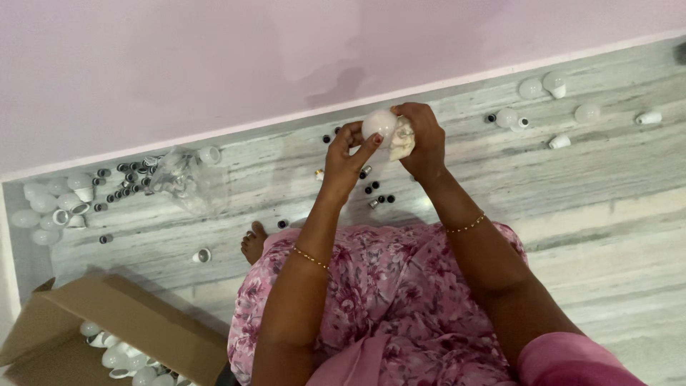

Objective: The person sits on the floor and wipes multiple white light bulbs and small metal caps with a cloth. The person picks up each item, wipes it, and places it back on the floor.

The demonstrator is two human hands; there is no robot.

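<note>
Both my hands are raised over the marble floor, meeting on one white light bulb. My left hand pinches the round dome of the bulb with its fingertips. My right hand wraps around the bulb's white base from the right side. Below the hands, several small dark screw caps lie scattered on the floor.
An open cardboard box with white bulb parts stands at bottom left. A heap of bulb domes, dark caps and a clear plastic bag lies by the pink wall. More bulb parts lie at upper right. My foot rests on the floor.
</note>
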